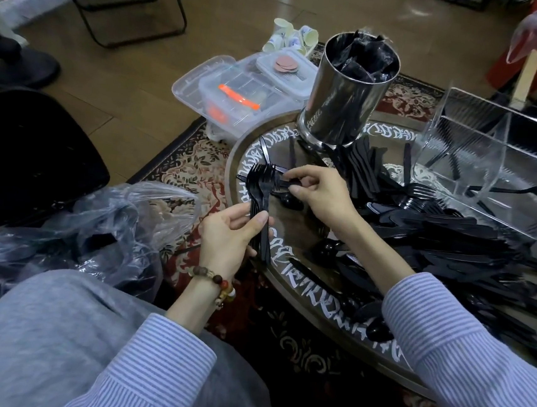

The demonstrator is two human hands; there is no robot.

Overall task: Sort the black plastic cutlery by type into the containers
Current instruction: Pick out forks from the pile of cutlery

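1. Head view: left hand (228,232) grips fork bundle (261,199) at table rim (232,154).
2. Right hand (320,195) pinches one fork (282,180) beside bundle tines.
3. Cutlery pile (453,241) near clear container (501,160); steel canister (350,89) at far edge.

Metal cup (347,89) behind cutlery pile (437,239); organizer (494,159) right, seemingly touching.

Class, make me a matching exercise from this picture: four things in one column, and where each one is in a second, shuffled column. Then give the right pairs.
Things:
1. bundle of forks
2. steel canister
3. clear divided organizer
4. bead bracelet

Places:
A. on the left wrist
B. at the table's far edge, filled with black packets
C. gripped in the left hand
D. on the table's right side, beyond the cutlery pile

Pairs: 1-C, 2-B, 3-D, 4-A
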